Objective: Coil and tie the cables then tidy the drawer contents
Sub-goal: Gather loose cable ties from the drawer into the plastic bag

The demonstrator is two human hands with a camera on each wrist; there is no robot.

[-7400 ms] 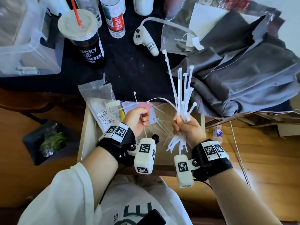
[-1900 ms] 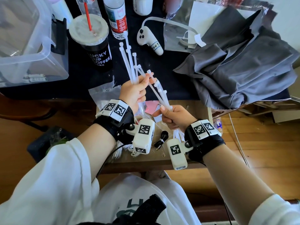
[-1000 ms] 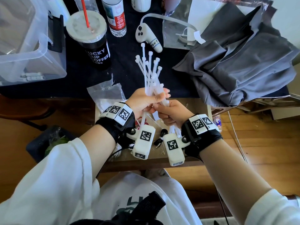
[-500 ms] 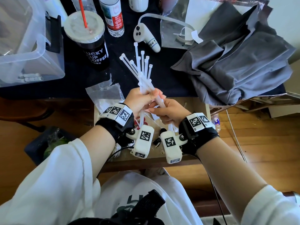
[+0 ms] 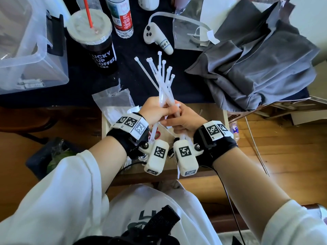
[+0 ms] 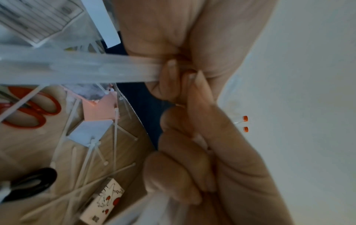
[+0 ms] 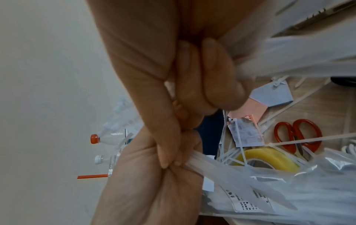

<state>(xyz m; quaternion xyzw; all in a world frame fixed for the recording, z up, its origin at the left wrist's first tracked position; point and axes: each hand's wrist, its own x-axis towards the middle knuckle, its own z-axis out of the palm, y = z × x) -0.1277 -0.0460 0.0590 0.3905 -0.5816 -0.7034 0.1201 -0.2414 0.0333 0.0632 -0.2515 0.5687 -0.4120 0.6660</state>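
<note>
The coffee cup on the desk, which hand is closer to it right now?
Left. The left hand grips the zip ties below and right of the coffee cup; the right hand holds the same bundle farther right and nearer the person.

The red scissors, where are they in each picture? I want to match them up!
Head: red scissors barely peek out mid-frame between the two wrists, mostly hidden.
Left wrist: at the left edge, red scissors in the drawer.
Right wrist: at the right, red scissors beside the yellow tape.
Shared landmark: the pink card lying near them.
</note>
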